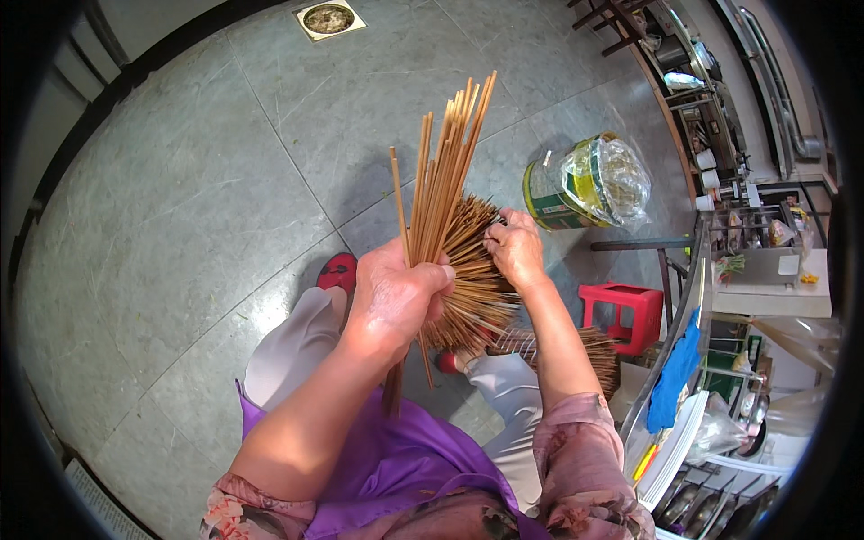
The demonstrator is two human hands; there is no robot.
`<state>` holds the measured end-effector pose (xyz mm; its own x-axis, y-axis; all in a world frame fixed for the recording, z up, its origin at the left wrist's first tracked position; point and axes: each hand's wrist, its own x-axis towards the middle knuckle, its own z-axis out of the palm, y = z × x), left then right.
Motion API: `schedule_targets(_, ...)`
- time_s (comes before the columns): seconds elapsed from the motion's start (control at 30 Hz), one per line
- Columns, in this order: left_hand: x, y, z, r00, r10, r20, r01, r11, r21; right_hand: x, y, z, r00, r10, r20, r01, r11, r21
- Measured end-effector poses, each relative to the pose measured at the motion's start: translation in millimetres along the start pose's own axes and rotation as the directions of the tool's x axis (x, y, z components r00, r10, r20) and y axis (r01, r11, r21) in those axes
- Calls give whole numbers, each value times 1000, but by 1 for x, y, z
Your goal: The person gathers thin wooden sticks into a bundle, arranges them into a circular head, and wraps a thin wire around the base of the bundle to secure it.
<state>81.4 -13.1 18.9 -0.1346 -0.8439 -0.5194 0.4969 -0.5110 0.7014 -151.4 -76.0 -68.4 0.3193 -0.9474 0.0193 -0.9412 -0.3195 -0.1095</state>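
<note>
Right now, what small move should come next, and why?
I'd probably bring the right hand over from the dense cluster of wooden sticks and nudge the stray stick in against the held bundle. That stick stands apart on the bundle's left, and the left hand grips low, with the upper ends fanned and uneven.
</note>
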Motion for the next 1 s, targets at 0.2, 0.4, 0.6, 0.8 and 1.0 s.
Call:
schedule_targets(0.2,4,-3,0,1000,-18,-1,18,1000,13,-14,-1,-31,911,250,-329,-79,887,455)
schedule_targets(0.4,1,-4,1,994,22,108,-27,999,46,-55,-42,-106,795,521,-311,67,434,898)
schedule_targets(0.6,-5,-6,9,953,46,298,-67,996,61,-96,-93,-169,720,373,-585,438,409,800)
schedule_targets(0.8,-5,-10,16,874,90,477,-161,981,111,-68,-93,-179,791,443,-421,359,220,907)
schedule_targets(1.0,-7,-5,11,875,55,481,-94,994,57,-45,-77,-170,836,471,-283,294,51,954)
